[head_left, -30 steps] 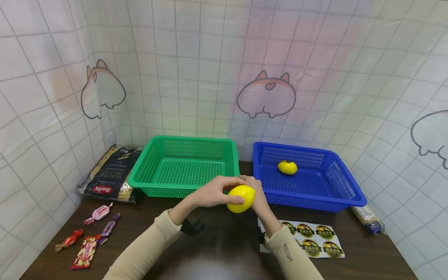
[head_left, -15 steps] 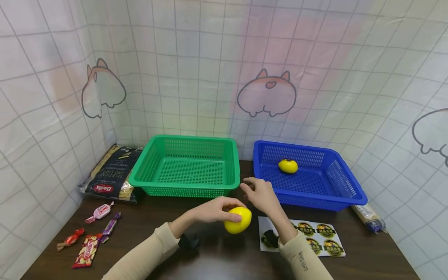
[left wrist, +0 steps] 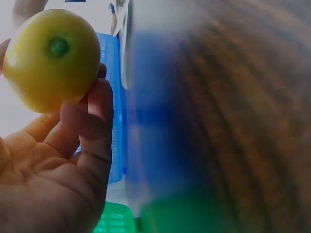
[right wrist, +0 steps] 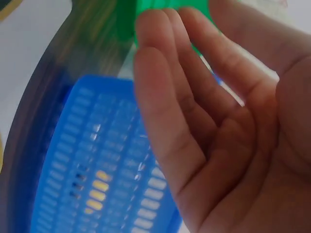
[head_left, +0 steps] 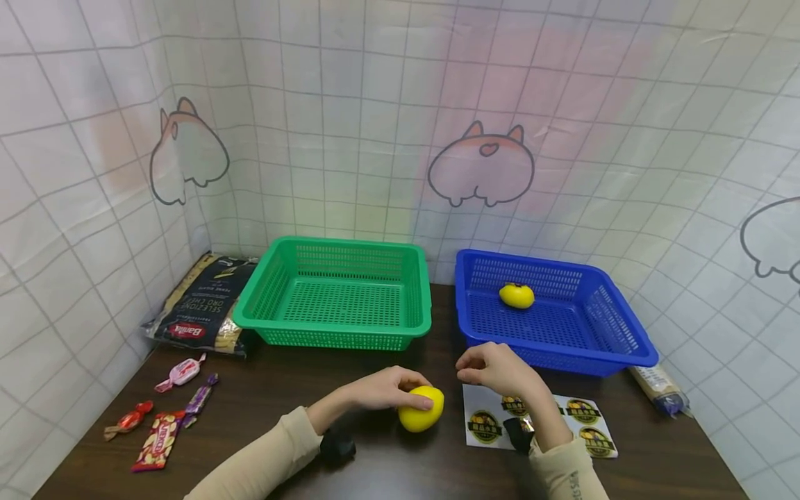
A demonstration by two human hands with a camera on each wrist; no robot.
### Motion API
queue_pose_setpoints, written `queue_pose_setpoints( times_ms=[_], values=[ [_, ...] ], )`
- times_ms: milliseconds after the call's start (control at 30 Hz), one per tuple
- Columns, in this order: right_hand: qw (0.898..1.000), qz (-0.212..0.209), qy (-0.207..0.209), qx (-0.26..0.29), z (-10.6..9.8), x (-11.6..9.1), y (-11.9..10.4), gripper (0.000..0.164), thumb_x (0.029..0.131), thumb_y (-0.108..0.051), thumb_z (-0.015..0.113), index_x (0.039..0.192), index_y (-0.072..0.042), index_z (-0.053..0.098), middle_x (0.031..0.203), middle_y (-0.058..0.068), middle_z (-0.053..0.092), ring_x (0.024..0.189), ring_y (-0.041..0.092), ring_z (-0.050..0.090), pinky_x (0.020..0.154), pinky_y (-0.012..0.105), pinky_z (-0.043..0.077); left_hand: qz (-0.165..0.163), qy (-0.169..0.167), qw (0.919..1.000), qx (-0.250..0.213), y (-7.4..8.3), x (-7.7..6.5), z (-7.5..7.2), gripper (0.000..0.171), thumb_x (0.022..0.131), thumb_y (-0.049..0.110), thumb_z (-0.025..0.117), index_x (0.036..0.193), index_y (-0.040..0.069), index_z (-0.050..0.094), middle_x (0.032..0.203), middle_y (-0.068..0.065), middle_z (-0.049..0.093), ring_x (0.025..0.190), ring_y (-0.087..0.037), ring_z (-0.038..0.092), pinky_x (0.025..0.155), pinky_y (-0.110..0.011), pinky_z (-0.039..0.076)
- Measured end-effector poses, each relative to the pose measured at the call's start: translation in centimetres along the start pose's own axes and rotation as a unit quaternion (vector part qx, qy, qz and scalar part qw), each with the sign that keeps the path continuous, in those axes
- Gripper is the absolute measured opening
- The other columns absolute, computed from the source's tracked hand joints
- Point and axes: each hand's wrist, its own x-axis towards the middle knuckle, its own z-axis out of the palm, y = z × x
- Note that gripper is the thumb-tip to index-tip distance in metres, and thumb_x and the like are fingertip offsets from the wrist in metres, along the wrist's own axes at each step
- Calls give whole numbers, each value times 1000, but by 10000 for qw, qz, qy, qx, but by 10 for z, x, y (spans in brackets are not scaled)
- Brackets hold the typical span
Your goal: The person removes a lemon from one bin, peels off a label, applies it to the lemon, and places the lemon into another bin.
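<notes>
My left hand grips a yellow lemon low over the front middle of the table, thumb across its near side. In the left wrist view the lemon's greenish stem end faces the camera, fingers curled about the fruit. To the right, my right hand hovers over the upper left of a white sheet of round dark stickers, just before the blue basket. The right wrist view has its fingers loosely bent, nothing between them. Inside the blue basket lies another lemon with a dark patch on top.
A green basket stands at the back, left of the blue one. Beside it leans a black pasta bag. Several wrapped candies lie at the left. A small packet sits by the right wall.
Both hands have drawn apart. My left hand has lowered the lemon toward the front of the table; my right hand has left the lemon and moved right, over the sticker sheet.
</notes>
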Motion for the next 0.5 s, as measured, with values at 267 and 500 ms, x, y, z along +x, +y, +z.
queue_pose_setpoints(
  times_ms=[267, 500],
  values=[
    [9959, 215, -879, -67, 6, -1, 18, 11, 79, -15, 81, 86, -12, 72, 78, -3, 70, 71, 11, 58, 62, 26, 47, -299, 229, 9993, -18, -11, -1, 2, 47, 91, 49, 64, 120, 13, 69, 95, 3, 70, 80, -5, 57, 71, -20, 47],
    [9884, 966, -767, -881, 15, 0, 13, 25, 66, -14, 90, 74, -16, 67, 70, -6, 63, 68, 14, 54, 61, 28, 42, -444, 217, 9988, -48, -9, 0, -1, 47, 90, 49, 66, 120, 13, 68, 87, 6, 67, 67, -8, 53, 59, -21, 44]
  ],
)
